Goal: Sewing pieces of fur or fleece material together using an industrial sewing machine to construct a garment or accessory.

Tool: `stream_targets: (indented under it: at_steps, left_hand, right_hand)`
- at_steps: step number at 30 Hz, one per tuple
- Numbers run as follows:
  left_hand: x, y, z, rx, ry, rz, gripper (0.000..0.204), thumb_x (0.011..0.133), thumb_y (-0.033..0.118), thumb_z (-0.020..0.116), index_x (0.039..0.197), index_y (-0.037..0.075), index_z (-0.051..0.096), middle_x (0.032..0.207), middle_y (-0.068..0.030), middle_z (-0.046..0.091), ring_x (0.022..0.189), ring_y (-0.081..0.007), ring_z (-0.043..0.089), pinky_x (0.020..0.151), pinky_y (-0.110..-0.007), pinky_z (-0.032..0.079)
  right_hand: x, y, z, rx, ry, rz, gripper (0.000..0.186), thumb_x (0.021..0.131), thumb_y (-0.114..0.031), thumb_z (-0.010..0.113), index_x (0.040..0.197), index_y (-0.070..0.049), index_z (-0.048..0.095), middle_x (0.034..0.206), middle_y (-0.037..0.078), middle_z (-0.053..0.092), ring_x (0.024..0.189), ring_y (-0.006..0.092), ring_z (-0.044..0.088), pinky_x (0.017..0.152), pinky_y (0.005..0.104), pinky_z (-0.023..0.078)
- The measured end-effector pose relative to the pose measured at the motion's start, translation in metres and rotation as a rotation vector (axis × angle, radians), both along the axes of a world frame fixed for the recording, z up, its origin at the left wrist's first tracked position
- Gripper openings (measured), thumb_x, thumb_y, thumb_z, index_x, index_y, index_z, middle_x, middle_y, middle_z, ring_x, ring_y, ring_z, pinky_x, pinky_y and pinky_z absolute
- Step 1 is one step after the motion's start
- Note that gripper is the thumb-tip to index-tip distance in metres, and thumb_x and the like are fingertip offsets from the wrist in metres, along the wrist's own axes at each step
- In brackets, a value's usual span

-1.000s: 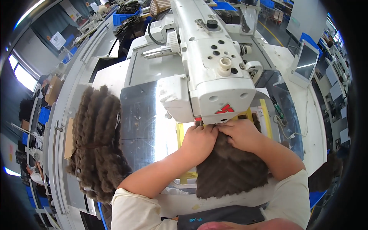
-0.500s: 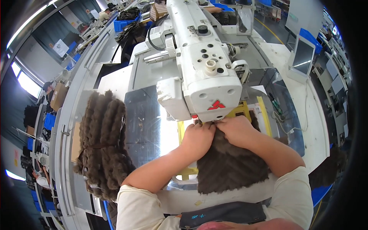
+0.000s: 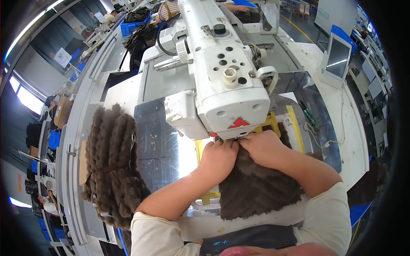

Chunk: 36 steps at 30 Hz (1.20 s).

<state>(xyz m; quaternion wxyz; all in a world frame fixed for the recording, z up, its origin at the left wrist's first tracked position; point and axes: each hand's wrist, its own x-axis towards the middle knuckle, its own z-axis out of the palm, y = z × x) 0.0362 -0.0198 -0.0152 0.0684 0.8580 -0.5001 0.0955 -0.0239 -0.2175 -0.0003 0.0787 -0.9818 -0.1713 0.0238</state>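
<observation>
By our curled left fingers (image 3: 218,147) and right fingers (image 3: 248,141), brown fur (image 3: 258,192); machine head (image 3: 234,106) above; grip hidden, we can't tell.

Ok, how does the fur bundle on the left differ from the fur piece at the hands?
The fur bundle is thick and deeply ridged; the fur piece looks thinner and lies flatter. A dark band crosses the bundle, while none shows on the piece. The bundle lies with neither hand on it; the left hand and right hand are at the piece's far end, by the sewing machine. Both are brown and furry.
</observation>
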Motion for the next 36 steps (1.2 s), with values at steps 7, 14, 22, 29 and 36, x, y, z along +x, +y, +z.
stream_targets:
  at_steps: [7, 14, 22, 29, 36]
  left_hand:
    - [0.000, 0.000, 0.003, 0.012, 0.078, 0.001, 0.017, 0.082, 0.012, 0.060, 0.097, 0.006, 0.065, 0.100, -0.0085, 0.070, 0.084, -0.0265, 0.071, 0.072, -0.039, 0.054]
    - [-0.002, 0.001, -0.001, -0.036, 0.184, -0.018, 0.030, 0.076, 0.009, 0.067, 0.104, 0.002, 0.064, 0.115, -0.0134, 0.069, 0.090, -0.0302, 0.072, 0.080, -0.041, 0.056]
    - [-0.018, 0.004, 0.003, -0.078, 0.221, -0.039, 0.065, 0.067, 0.015, 0.081, 0.126, 0.001, 0.059, 0.131, -0.0158, 0.064, 0.098, -0.0321, 0.070, 0.082, -0.043, 0.055]
    - [-0.021, 0.002, -0.003, -0.165, 0.114, -0.158, 0.058, 0.075, 0.010, 0.069, 0.132, 0.002, 0.059, 0.123, -0.0137, 0.069, 0.086, -0.0272, 0.071, 0.076, -0.039, 0.055]
    - [-0.024, 0.002, -0.002, -0.094, 0.114, -0.166, 0.060, 0.074, 0.014, 0.071, 0.132, 0.003, 0.060, 0.128, -0.0152, 0.068, 0.082, -0.0261, 0.072, 0.074, -0.039, 0.056]
  right_hand:
    - [-0.001, -0.002, 0.003, 0.049, -0.082, 0.010, 0.014, 0.087, -0.012, 0.059, 0.097, -0.008, 0.068, 0.098, 0.005, 0.070, 0.089, 0.0260, 0.072, 0.066, 0.0419, 0.056]
    - [-0.004, -0.007, 0.008, 0.069, -0.087, -0.002, 0.016, 0.085, -0.011, 0.060, 0.098, -0.008, 0.070, 0.099, 0.004, 0.071, 0.091, 0.0257, 0.072, 0.067, 0.0422, 0.056]
    - [-0.005, -0.010, 0.017, 0.129, -0.043, -0.027, 0.024, 0.080, -0.013, 0.066, 0.102, -0.009, 0.074, 0.106, 0.003, 0.073, 0.093, 0.0270, 0.072, 0.075, 0.0437, 0.057]
    - [-0.002, -0.016, 0.017, 0.168, -0.026, -0.061, 0.030, 0.085, -0.014, 0.063, 0.111, -0.011, 0.077, 0.115, 0.004, 0.076, 0.100, 0.0258, 0.072, 0.081, 0.0416, 0.058]
    - [0.002, -0.022, 0.017, 0.205, 0.030, -0.099, 0.030, 0.088, -0.016, 0.058, 0.110, -0.012, 0.079, 0.119, 0.003, 0.076, 0.104, 0.0256, 0.072, 0.089, 0.0414, 0.058]
